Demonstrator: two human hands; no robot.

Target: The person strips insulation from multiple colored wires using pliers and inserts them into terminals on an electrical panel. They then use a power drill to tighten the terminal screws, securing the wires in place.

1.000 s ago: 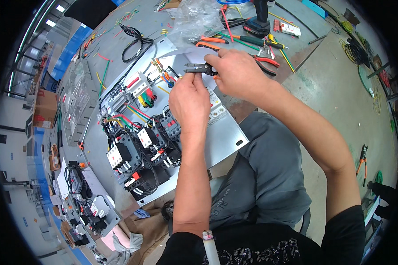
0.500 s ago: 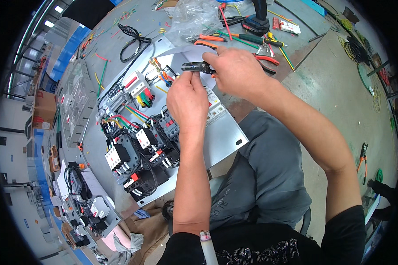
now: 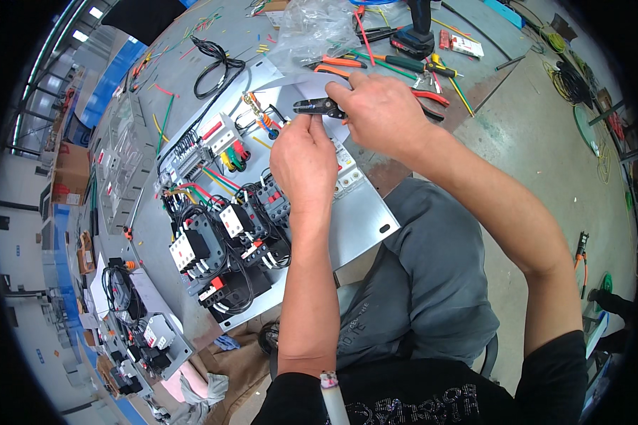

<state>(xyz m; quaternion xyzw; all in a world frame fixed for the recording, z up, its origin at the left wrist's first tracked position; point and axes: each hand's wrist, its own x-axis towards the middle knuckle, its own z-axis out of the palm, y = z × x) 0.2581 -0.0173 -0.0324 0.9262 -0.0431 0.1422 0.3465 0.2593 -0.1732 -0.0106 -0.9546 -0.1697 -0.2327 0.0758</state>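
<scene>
My right hand [image 3: 384, 112] is closed around black-jawed wire strippers [image 3: 317, 107], whose jaws point left over a metal mounting plate [image 3: 365, 237]. Just below the jaws, my left hand [image 3: 303, 161] is closed in a pinch, its thumb and finger tips right at the tool. What it pinches is too small and hidden to make out. Left of my fingers, a bundle of coloured wires [image 3: 254, 105] rises from the plate. Several contactors [image 3: 234, 220] with black wiring sit on the plate beside my left forearm, and a white breaker [image 3: 347, 177] partly shows behind that hand.
Orange-handled pliers [image 3: 344, 61], a green-handled screwdriver [image 3: 404, 62] and a cordless drill [image 3: 412, 39] lie beyond my hands. A clear plastic bag [image 3: 308, 32] and a coiled black cable [image 3: 216, 67] are farther back. Another wired plate [image 3: 156, 336] stands at lower left.
Almost nothing differs; the view has shifted slightly, and both hands keep the same hold at the wire strippers.
</scene>
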